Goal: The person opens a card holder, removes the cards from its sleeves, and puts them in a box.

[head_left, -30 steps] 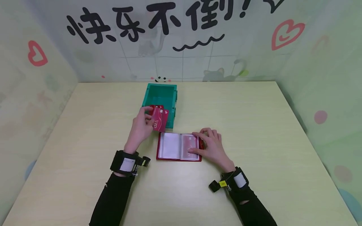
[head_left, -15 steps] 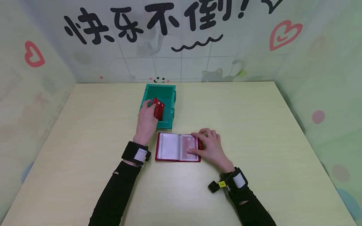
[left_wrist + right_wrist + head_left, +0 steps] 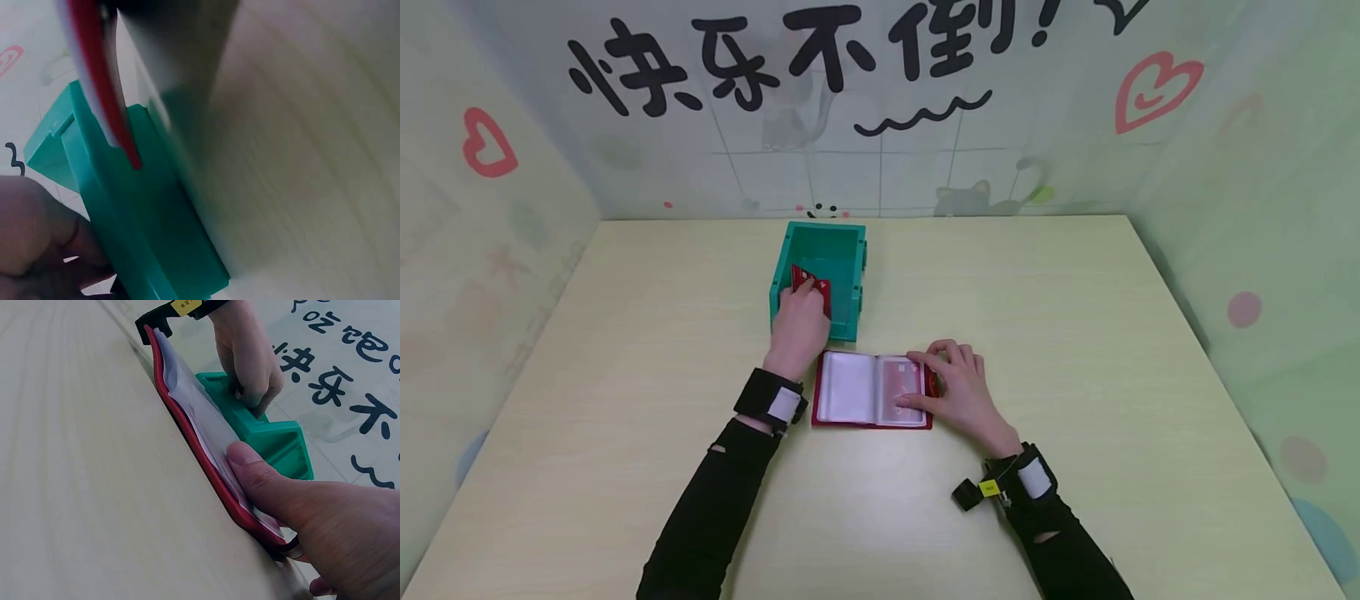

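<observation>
My left hand reaches down into the teal bin, fingers bent at the red cards inside it. One of these cards stands tilted up beside the fingers. The fingertips are mostly hidden, and I cannot tell whether they pinch a card. On the table lies a red card holder, spread open with clear plastic sleeves. A pinkish card shows through its right sleeve. With thumb and fingers my right hand grips the holder's right side; in the right wrist view the thumb presses on the sleeves.
The bin stands just behind the card holder on the pale wooden table. A printed backdrop with dark characters rises along the table's far edge, and decorated panels flank both sides. Each wrist wears a black camera strap.
A second ago the left hand held pink VIP cards above the bin's near edge. It has since reached into the bin, shifting the red cards there. The right hand stays on the holder.
</observation>
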Tool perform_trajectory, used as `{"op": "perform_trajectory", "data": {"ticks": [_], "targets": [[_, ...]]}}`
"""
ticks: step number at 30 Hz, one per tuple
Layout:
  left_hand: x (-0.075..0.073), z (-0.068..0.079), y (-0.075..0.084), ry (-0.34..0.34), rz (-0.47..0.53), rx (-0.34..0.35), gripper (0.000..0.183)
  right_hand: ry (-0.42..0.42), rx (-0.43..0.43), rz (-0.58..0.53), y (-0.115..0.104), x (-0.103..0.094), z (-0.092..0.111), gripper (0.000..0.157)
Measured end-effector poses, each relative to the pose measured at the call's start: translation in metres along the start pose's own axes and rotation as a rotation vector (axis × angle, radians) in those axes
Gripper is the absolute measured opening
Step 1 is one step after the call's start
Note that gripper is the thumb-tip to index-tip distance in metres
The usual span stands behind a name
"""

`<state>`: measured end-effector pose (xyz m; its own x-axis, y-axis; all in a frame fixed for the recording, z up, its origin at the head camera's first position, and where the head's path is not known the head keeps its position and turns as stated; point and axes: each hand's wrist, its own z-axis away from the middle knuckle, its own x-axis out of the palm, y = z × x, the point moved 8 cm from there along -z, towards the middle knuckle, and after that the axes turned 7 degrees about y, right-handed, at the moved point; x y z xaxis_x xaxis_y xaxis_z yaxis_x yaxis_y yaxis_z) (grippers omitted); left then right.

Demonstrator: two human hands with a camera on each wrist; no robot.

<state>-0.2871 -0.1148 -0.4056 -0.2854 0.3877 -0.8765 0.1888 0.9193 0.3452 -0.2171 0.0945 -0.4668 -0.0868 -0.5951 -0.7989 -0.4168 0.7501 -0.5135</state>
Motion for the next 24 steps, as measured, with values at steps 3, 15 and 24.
{"op": "perform_trajectory", "data": {"ticks": [3,15,24], "targets": [[0.002,0.002,0.004,-0.004,-0.017,0.023,0.038,0.000,-0.001,0.002,0.000,0.000,0.000,0.067],[0.003,0.002,-0.008,-0.043,0.272,-0.100,0.042,0.005,-0.009,-0.005,-0.001,0.000,-0.001,0.066],[0.001,0.005,0.009,-0.087,0.048,0.006,0.041,0.013,-0.022,-0.006,-0.001,0.001,0.000,0.066]]}}
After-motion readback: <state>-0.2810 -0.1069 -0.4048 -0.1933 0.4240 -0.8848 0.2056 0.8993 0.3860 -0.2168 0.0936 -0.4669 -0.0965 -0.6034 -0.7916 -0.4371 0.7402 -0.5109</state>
